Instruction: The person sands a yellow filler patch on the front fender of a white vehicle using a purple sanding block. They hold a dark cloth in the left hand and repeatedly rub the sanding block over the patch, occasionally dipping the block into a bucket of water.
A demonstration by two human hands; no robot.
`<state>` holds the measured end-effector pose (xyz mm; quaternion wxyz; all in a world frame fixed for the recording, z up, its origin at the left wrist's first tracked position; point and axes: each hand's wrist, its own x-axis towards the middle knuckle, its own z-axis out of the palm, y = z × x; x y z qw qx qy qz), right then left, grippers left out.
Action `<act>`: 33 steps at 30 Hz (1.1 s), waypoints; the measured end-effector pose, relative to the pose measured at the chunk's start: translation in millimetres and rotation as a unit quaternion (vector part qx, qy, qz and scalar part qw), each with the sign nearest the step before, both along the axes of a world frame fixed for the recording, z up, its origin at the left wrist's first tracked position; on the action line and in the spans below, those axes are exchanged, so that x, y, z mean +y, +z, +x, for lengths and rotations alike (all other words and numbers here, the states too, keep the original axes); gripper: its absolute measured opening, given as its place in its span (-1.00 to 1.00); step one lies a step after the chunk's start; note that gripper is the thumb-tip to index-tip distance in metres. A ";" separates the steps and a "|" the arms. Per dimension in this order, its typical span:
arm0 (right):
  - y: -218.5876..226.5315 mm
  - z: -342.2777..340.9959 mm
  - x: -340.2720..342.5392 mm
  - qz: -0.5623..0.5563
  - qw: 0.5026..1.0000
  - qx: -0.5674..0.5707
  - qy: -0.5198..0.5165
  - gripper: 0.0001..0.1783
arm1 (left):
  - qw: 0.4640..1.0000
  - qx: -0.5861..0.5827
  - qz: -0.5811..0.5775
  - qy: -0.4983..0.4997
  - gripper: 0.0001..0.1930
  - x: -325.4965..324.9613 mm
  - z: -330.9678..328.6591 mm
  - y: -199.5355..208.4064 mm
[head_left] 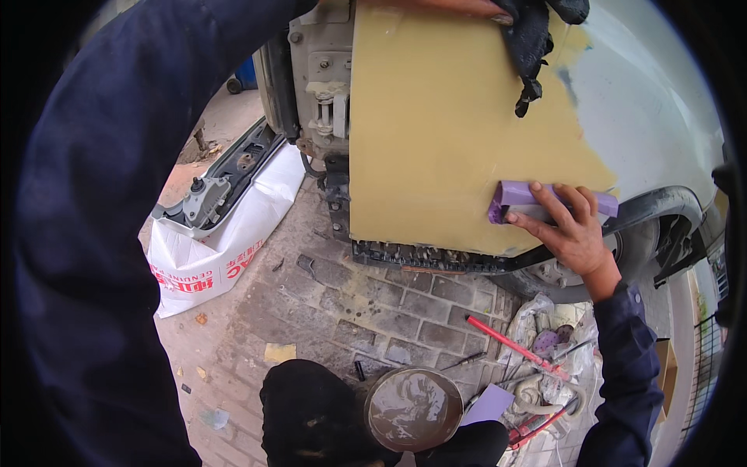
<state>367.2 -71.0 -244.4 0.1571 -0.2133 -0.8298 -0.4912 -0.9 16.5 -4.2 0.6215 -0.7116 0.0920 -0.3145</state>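
A vehicle panel [459, 132] stands in front of me, coated in smooth yellow filler that thins out toward the white paint on the right. My right hand [572, 222] grips purple sandpaper [554, 194] folded around a block and lies against the panel's lower right part. At the top edge, my left hand [467, 6] is mostly cut off. A finger lies along the panel, and its tip is at a limp, wet-looking black rag [531, 58], which seems held there. Below, a round basin [415, 410] of murky brown water stands between my knees.
A detached vehicle part [214, 191] rests on a white bag [206, 261] at left. Lower right, a red-handled tool [510, 345], a purple sheet [489, 405] and crumpled plastic lie on the brick paving [389, 315]. A wheel [556, 272] sits under the dark arch trim [661, 204].
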 end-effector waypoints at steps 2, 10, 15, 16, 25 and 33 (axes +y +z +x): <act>-12.4 -11.2 5.8 0.013 0.999 0.022 0.026 -0.33 | 1.000 0.001 0.004 0.012 -0.52 1.1 -0.2 0.9; -40.3 -152.2 17.5 -0.047 0.995 -0.053 0.072 -0.28 | 0.999 0.021 -0.028 0.020 -0.55 -18.4 -0.8 6.2; 6.7 -9.8 4.7 0.026 0.998 0.052 0.029 -0.34 | 1.000 0.005 0.012 -0.021 -0.52 8.5 2.1 4.0; 5.3 -6.2 5.0 0.034 0.997 0.064 0.035 -0.34 | 1.000 0.003 0.006 -0.023 -0.51 10.7 0.7 2.7; -21.9 -129.5 18.7 -0.039 0.995 -0.040 0.087 -0.36 | 0.999 0.022 -0.025 -0.002 -0.57 -24.0 2.2 4.3; 2.2 -31.7 17.3 0.003 0.996 0.057 0.068 -0.26 | 1.000 -0.001 -0.012 -0.003 -0.55 4.9 -2.0 0.3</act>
